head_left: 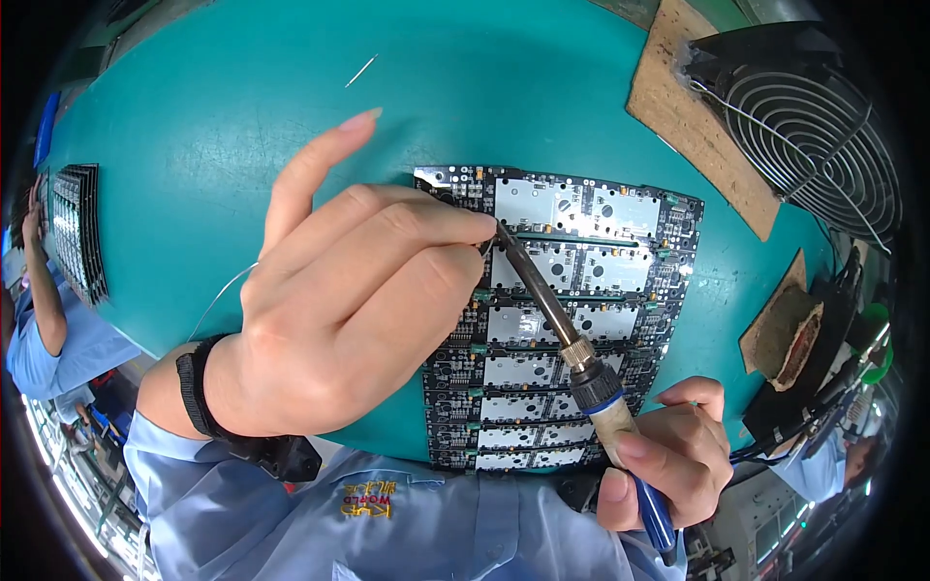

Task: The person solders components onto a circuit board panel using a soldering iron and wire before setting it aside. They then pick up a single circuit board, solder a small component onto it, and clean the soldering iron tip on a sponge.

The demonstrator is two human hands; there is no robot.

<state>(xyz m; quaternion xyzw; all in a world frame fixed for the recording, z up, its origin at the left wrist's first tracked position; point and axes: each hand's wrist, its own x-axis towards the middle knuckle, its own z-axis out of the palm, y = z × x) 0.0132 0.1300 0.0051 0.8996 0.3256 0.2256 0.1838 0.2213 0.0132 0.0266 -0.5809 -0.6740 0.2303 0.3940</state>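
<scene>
Printed circuit boards [605,321], ranked near to far on the green mat [223,116]; soldering appears under way at their far left. Left hand [358,300] pinches solder wire [225,289] (contact point hidden), right hand [678,455] grips the soldering iron [586,376]; next move probably calls for steady contact.

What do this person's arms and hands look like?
The left hand and right hand are gloveless. A black strap circles the left wrist, with a chunky black piece beside it. A light blue sleeve covers that arm farther up.
</scene>
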